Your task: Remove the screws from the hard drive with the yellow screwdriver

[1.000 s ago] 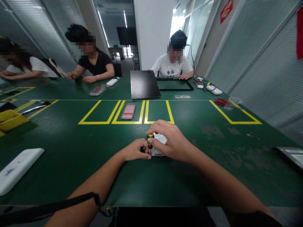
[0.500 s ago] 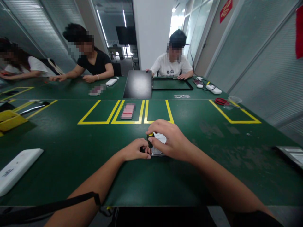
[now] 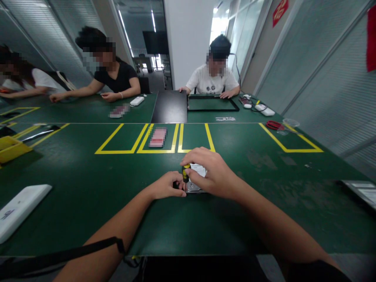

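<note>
My right hand (image 3: 212, 172) is closed around a small screwdriver with a yellow and black handle (image 3: 185, 173), held upright over a silver hard drive (image 3: 196, 180) that lies flat on the green table (image 3: 88, 176). My left hand (image 3: 167, 185) rests curled at the drive's left edge, its fingertips pressed against the drive beside the screwdriver tip. Most of the drive is hidden under my right hand.
A white flat device (image 3: 20, 209) lies at the left front, a yellow tray (image 3: 11, 148) further left. Yellow tape boxes (image 3: 155, 139) mark the table's middle. Across it, three people sit; one handles a black panel (image 3: 170, 106) beside a black frame (image 3: 212, 104). Red scissors (image 3: 274, 125) lie at the right.
My hands stay on the drive and screwdriver with almost no movement. The person opposite has swung the black panel down and to the left. The person at the far left has stretched an arm out.
</note>
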`<state>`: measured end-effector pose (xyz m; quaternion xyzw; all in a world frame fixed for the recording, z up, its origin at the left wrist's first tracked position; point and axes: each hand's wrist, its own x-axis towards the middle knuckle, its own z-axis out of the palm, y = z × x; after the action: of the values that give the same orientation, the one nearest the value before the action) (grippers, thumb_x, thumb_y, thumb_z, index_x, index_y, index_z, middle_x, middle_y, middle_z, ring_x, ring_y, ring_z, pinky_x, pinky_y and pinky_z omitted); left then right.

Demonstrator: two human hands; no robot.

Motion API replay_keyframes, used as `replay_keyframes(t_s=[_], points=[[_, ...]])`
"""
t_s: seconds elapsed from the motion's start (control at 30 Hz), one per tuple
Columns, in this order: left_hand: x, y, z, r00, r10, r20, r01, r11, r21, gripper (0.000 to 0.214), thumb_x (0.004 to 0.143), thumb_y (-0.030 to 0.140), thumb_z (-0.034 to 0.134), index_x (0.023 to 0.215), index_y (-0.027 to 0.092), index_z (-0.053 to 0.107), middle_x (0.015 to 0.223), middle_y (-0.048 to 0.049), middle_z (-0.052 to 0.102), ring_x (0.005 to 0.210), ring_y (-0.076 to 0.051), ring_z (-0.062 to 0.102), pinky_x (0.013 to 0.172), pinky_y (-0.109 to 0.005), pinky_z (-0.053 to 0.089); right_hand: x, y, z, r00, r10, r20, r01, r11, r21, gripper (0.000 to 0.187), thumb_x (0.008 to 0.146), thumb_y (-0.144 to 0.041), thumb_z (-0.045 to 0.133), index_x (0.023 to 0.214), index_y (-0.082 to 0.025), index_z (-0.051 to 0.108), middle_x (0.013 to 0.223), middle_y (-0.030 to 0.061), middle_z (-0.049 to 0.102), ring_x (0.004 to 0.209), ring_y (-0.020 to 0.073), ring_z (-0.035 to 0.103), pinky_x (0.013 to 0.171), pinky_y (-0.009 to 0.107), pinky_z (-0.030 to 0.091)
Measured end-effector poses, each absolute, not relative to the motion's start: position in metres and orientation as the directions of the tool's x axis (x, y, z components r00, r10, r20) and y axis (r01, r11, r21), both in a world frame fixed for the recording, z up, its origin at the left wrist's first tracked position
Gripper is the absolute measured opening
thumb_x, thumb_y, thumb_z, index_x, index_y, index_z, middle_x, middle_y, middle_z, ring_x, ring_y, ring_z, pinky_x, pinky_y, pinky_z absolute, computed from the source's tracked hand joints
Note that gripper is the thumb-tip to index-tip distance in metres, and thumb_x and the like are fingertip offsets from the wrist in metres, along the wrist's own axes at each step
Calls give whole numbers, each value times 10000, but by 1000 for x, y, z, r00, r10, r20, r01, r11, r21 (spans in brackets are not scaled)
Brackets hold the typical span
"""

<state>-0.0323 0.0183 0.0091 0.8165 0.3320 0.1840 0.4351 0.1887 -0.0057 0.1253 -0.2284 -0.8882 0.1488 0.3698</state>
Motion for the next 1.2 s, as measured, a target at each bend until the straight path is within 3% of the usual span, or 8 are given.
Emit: replay_keyframes(t_s=[0.13, 0.47, 0.6, 0.83, 1.07, 1.2], points=[[-33, 20, 6, 711, 703, 3, 394, -403, 826, 180, 760, 293, 783, 806, 141, 699, 780, -10, 662, 763, -149, 590, 700, -247, 456, 188, -4, 124, -608, 547, 575, 317, 832, -456, 130, 919, -225, 612, 981, -138, 687, 964, 69, 633, 917, 167, 574, 813, 293, 447], [-32, 18, 7, 719, 695, -17, 327, -317, 891, 195, 755, 268, 785, 846, 132, 678, 773, 0, 637, 715, -132, 592, 673, -240, 470, 191, -5, 127, -627, 535, 566, 304, 837, -455, 143, 878, -150, 575, 1002, -156, 647, 998, 41, 701, 905, 154, 601, 848, 304, 444], [-33, 18, 7, 718, 696, -21, 348, -332, 877, 189, 758, 271, 784, 834, 133, 679, 759, 1, 636, 699, -127, 586, 664, -236, 467, 191, -5, 128, -645, 513, 567, 270, 846, -459, 151, 881, -141, 560, 1004, -153, 646, 1030, 67, 669, 972, 171, 593, 877, 317, 448], [-34, 20, 7, 723, 690, -27, 394, -380, 837, 199, 774, 299, 783, 879, 147, 711, 788, -4, 654, 745, -139, 589, 710, -252, 466, 190, -3, 127, -642, 539, 545, 328, 836, -440, 74, 905, -191, 603, 955, -159, 647, 946, 43, 652, 889, 158, 564, 813, 297, 425], [-35, 21, 3, 716, 699, 4, 398, -413, 819, 234, 758, 336, 797, 833, 142, 690, 788, -4, 660, 747, -138, 593, 711, -258, 468, 190, -5, 127, -641, 538, 548, 310, 834, -457, 152, 878, -153, 558, 1005, -158, 641, 993, 46, 684, 910, 159, 583, 860, 311, 423], [-35, 21, 2, 711, 703, 2, 397, -404, 824, 238, 766, 340, 787, 865, 141, 702, 811, -16, 678, 767, -149, 602, 712, -272, 473, 189, -4, 126, -636, 548, 542, 303, 824, -478, 131, 917, -233, 589, 993, -157, 663, 983, 65, 642, 940, 171, 572, 838, 305, 438]])
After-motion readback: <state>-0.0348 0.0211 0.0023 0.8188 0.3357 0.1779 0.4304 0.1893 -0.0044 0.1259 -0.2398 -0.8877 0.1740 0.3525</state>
